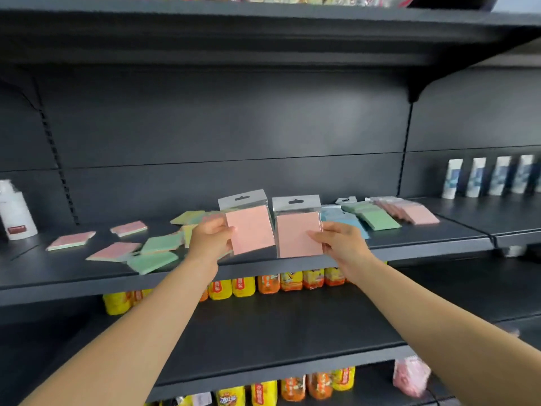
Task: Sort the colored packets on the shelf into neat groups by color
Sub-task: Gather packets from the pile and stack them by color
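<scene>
Two flat square pink packets in glossy clear sleeves with grey hang tabs are held upright above the matte dark shelf [409, 247]. The left hand [209, 238] pinches the left pink packet [250, 227] by its edge; the right hand [339, 244] pinches the right pink packet [297, 234]. Both arms reach forward, each grip clamped.

Blurred beyond reading: labels on the yellow and orange packs [244, 286]. Cut off at the left edge: a white bottle [14, 210]. Hidden partly behind the left hand [211, 239]: a yellow packet [187, 233].
</scene>
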The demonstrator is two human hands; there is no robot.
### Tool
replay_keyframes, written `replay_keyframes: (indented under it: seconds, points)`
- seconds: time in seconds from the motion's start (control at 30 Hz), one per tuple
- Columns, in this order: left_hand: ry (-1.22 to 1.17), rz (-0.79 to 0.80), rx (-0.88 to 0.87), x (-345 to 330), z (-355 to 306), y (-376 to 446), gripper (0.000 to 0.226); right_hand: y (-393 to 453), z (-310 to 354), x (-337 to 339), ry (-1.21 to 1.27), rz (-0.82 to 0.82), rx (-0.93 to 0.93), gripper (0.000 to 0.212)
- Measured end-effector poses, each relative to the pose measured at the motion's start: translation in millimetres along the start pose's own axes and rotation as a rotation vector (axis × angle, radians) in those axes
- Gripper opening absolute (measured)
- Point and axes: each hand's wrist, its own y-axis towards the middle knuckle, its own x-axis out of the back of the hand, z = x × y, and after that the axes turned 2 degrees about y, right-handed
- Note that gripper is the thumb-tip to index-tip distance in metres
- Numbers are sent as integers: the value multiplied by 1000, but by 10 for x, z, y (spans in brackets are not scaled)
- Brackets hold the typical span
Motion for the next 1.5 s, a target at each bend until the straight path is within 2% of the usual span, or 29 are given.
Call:
replay_keyframes:
  seconds: [0.2,0.37,0.63,0.77,0.87,0.93,1.1,1.27,1.37,1.43,1.5]
  points:
    - [17,61,-30,-848,-29,36,34,179,71,731,42,-83,26,9]
    - [-23,108,-23,-1754,-33,211,34,657,147,1555,24,-163,22,11]
    - [-151,53,31,-3153,65,462,34,1574,211,3049,-46,-226,-3,13]
    - [-153,38,45,-3712,128,567,33,2048,21,3564,-208,-203,-60,15]
    - [-154,47,60,-4040,222,619,30,2296,-97,3728,-367,-143,-56,5]
    - [-133,61,59,-4251,271,625,27,2443,-128,3781,-454,-102,-26,11]
    - [-63,118,21,-4723,370,589,27,2656,-184,3891,-481,-49,45,8]
    - [42,174,-10,-5081,545,518,28,2746,-245,3966,-383,-89,32,17]
    - [161,163,-56,-5243,641,513,25,2766,-235,3990,-248,-136,31,7]
    - [252,137,-84,-5310,689,542,19,2752,-225,3993,-231,-101,32,6]
    - [326,146,-103,-5351,722,575,14,2733,-225,3983,-242,-36,21,15]
